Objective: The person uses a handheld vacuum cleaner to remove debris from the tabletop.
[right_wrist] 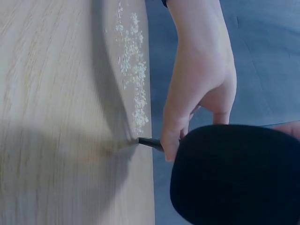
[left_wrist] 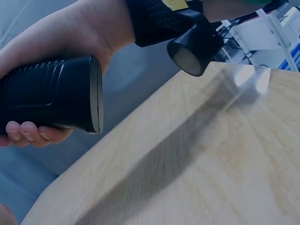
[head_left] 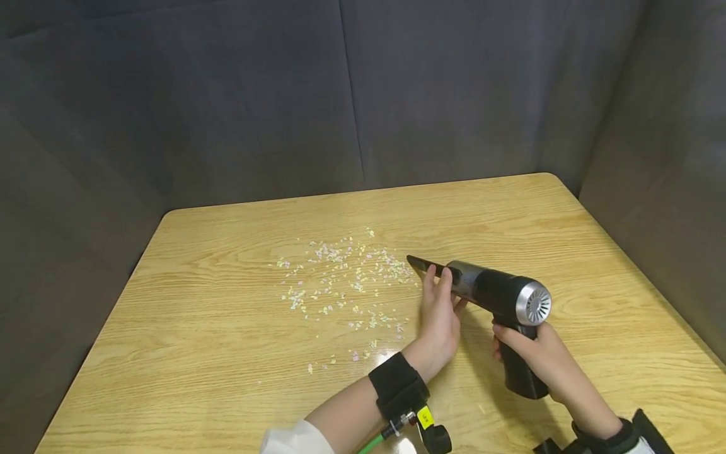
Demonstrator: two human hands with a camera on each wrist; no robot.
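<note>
A black and silver cordless handheld vacuum is held above the wooden table, its narrow black nozzle pointing left and down. My right hand grips the pistol handle; the left wrist view shows the fingers curled round that handle. Farther forward, my left hand holds the front of the vacuum at the nozzle's base, with the thumb and fingers about it. Small paper confetti in pale colours lies scattered left of the nozzle tip. The right wrist view shows the tip close to the confetti.
The wooden table has rounded far corners. Dark grey cloth walls stand behind it and at both sides. A camera strap with a green cable is on my left wrist. Shelving and cables appear in the left wrist view's background.
</note>
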